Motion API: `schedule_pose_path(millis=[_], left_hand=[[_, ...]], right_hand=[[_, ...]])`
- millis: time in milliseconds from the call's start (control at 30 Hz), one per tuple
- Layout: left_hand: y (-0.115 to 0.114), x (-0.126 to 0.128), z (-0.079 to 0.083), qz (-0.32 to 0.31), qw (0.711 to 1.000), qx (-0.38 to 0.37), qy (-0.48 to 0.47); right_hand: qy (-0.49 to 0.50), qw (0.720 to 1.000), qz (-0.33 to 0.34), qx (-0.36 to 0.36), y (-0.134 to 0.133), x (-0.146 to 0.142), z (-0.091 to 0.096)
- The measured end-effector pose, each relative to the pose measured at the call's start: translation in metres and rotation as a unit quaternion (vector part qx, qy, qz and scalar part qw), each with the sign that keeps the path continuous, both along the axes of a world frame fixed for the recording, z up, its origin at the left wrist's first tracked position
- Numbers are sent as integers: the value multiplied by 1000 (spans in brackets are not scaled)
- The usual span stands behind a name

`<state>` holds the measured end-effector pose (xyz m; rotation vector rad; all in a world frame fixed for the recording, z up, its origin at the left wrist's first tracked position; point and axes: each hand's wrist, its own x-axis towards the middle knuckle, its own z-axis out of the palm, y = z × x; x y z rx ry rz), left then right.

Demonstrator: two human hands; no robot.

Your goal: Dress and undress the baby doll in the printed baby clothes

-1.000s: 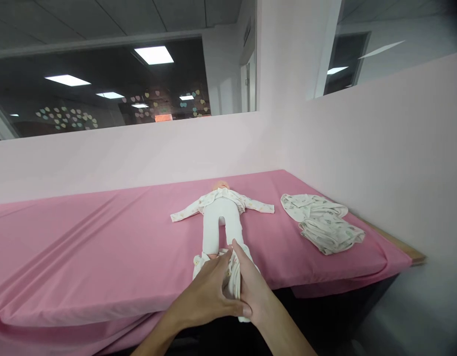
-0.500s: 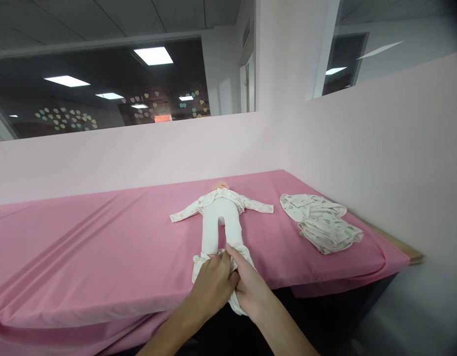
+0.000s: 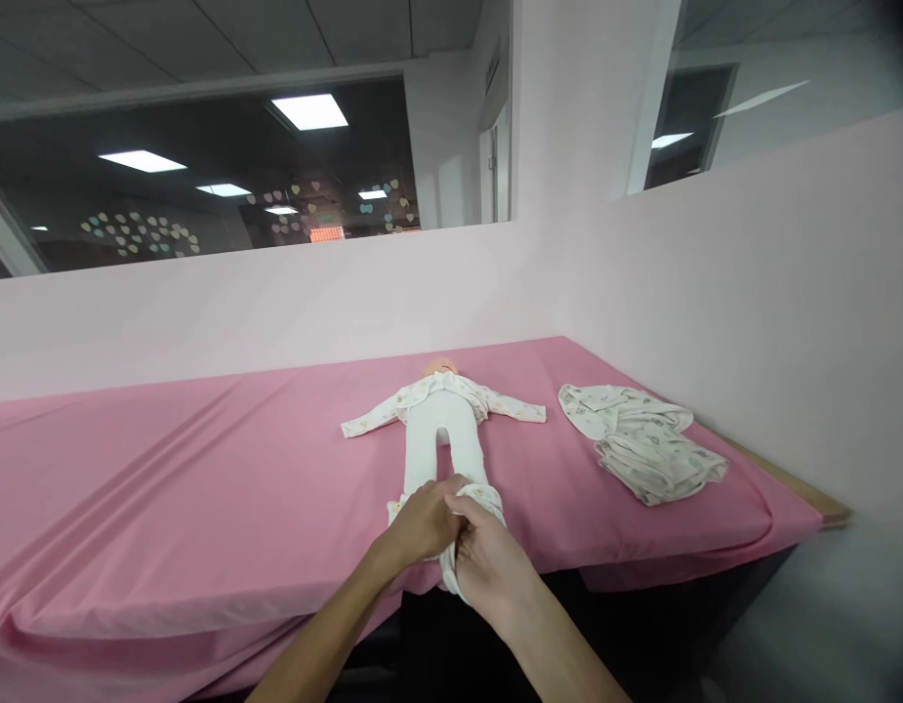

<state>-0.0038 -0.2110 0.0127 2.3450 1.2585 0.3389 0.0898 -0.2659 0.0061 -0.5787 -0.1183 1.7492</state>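
Note:
A baby doll [image 3: 442, 430] lies on its back on the pink-covered table [image 3: 202, 488], head away from me, in a patterned top with its sleeves spread out. Its white legs point toward me. A bunched white garment [image 3: 487, 500] is gathered around the doll's feet near the table's front edge. My left hand [image 3: 422, 522] and my right hand [image 3: 487, 561] meet there, both with fingers closed on that bunched garment.
A loosely folded pile of patterned baby clothes [image 3: 641, 439] lies to the right on the table. Pale pink partition walls [image 3: 715, 293] close off the back and right side. The table's wooden corner [image 3: 824, 508] shows at the right.
Both hands have moved forward, up the doll's feet, carrying the bunched garment with them. Less of the garment hangs over the table edge than before.

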Motion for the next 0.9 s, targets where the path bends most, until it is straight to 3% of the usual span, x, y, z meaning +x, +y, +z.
schedule_pose_path(millis=[167, 267, 333, 467, 533, 600, 667, 733, 833, 900], left_hand=[[9, -2, -2, 18, 999, 32, 40], [6, -2, -2, 6, 998, 27, 51], [1, -2, 2, -10, 998, 15, 53], [-8, -4, 9, -43, 999, -13, 26], [-10, -6, 8, -52, 998, -14, 19], [-11, -6, 4, -47, 999, -5, 21], [-12, -6, -2, -27, 999, 9, 20], [-14, -4, -4, -4, 1000, 8, -11], [-15, -4, 1, -4, 992, -47, -116], [-15, -4, 8, -19, 980, -98, -171]], right_hand=[[-107, 992, 40, 62, -24, 15, -7], [-246, 958, 69, 134, -37, 32, -21], [-376, 910, 47, 166, -40, 41, -33], [-609, 770, -74, 172, -31, 49, -61], [-676, 706, -135, 159, -22, 50, -72], [-701, 673, -179, 153, -12, 52, -78], [-694, 684, -163, 159, -3, 57, -76], [-662, 723, -92, 175, 4, 62, -70], [-605, 774, -15, 183, 12, 72, -57], [-581, 791, 3, 193, 17, 77, -51]])
